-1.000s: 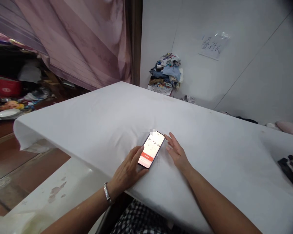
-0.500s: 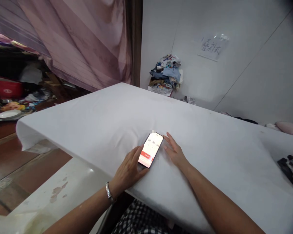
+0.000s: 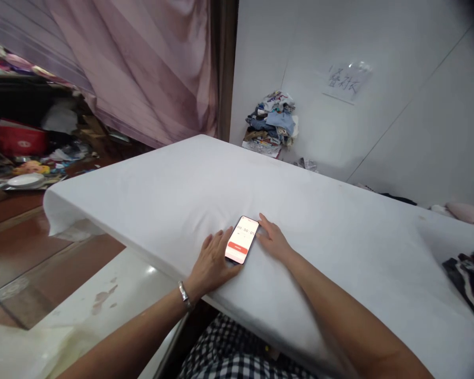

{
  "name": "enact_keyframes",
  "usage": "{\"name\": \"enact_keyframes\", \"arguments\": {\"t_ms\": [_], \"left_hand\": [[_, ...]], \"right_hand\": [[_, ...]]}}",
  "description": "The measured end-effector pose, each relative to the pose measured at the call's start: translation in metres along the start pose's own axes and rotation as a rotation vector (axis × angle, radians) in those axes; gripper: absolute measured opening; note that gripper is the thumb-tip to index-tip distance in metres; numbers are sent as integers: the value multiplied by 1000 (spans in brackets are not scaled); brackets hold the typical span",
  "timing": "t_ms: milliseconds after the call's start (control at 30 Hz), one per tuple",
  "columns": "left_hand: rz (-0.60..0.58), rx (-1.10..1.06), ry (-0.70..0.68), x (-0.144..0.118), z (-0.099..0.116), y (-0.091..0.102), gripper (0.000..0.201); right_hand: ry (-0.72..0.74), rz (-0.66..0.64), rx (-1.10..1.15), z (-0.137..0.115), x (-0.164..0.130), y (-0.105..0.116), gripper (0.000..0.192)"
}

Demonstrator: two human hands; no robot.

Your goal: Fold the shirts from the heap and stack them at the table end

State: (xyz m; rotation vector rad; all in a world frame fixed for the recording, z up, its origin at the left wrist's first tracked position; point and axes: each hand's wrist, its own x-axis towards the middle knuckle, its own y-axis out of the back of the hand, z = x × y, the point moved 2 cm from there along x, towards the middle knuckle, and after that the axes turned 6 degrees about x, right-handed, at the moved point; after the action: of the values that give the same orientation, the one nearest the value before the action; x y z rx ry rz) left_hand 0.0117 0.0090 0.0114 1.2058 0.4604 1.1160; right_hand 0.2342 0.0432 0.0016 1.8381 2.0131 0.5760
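A lit smartphone [image 3: 242, 239] shows a running-clock screen with a red button, and it lies tilted to the right on the white-covered table. Its lower left corner sits between the thumb and fingers of my left hand [image 3: 212, 263], which grips it there. My right hand [image 3: 274, 239] is at the upper right edge of the phone, fingers apart and the fingertips touching or very close to that edge. A silver bracelet [image 3: 184, 295] circles my left wrist.
The white table cover [image 3: 142, 195] has a few wrinkles beside the phone. Dark clothing [image 3: 468, 281] lies at the right. A clothes pile [image 3: 274, 118] stands by the wall beyond the table. A pink curtain [image 3: 154, 68] hangs at the left, above floor clutter. A lower white surface [image 3: 102, 300] adjoins the near left.
The phone looks slightly smaller and lower on the table. My right hand has come in against its edge, and my left fingers have slid off the screen. The view has shifted slightly.
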Motion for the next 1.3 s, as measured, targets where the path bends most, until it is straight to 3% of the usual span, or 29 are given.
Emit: {"name": "enact_keyframes", "arguments": {"t_ms": [233, 600, 733, 833, 1000, 1167, 1300], "left_hand": [[-10, -13, -5, -1, -1, 4, 93], [-68, -38, 27, -5, -20, 27, 94], [-117, -45, 72, -4, -20, 32, 91], [-119, -18, 86, 2, -22, 39, 88], [9, -7, 35, 37, -6, 57, 74], [43, -76, -193, 92, 64, 55, 68], [-28, -159, -356, 126, 139, 33, 69]], "right_hand": [[-14, 18, 17, -4, -4, -3, 66], [10, -31, -30, -22, 5, -20, 66], [-51, -64, 5, -23, -4, -7, 69], [-83, -15, 77, -16, -23, 29, 67], [-190, 175, 120, 18, -85, 123, 52], [-286, 383, 255, 58, -179, 216, 47], [-365, 698, 227, 85, -268, 291, 49]]}}
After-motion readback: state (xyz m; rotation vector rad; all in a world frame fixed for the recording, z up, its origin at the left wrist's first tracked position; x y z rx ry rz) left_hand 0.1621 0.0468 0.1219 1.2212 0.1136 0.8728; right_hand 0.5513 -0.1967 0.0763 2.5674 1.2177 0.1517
